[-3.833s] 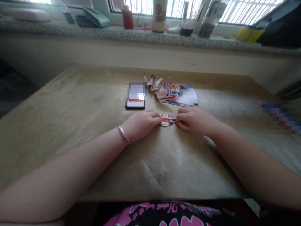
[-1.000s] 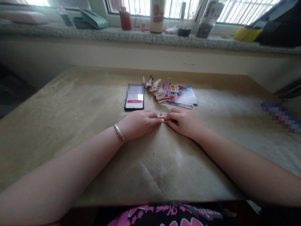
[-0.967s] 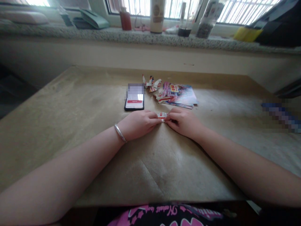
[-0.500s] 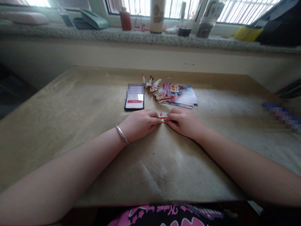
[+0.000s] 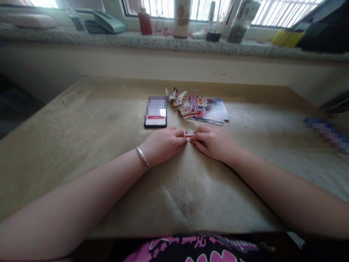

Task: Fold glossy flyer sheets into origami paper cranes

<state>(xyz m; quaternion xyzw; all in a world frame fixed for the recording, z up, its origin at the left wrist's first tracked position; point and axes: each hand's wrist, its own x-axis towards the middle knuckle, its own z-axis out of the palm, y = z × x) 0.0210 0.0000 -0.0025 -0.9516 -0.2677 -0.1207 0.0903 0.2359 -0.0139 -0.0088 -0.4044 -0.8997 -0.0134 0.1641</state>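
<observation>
A small folded piece of printed paper [image 5: 189, 133], white with red, lies on the table between my hands. My left hand [image 5: 166, 143] pinches its left side, thumb and fingers closed on it. On the right side, my right hand [image 5: 212, 141] grips the same paper with its fingertips. The fingers cover both ends, so its full shape is hidden. Just beyond my left hand lies a phone [image 5: 156, 112] with a lit screen. Folded paper shapes [image 5: 178, 97] and a stack of colourful printed sheets [image 5: 211, 110] rest beyond the paper.
A brown cover lies over the table [image 5: 152, 203]. Behind it runs a stone windowsill [image 5: 131, 40] holding a red bottle [image 5: 145, 22], a tall pale bottle [image 5: 182, 20] and other containers. A blurred blue item [image 5: 327, 134] lies at the right edge.
Both hands stay on the folded paper in nearly the same place. My left wrist and fingers have shifted very slightly; nothing was let go.
</observation>
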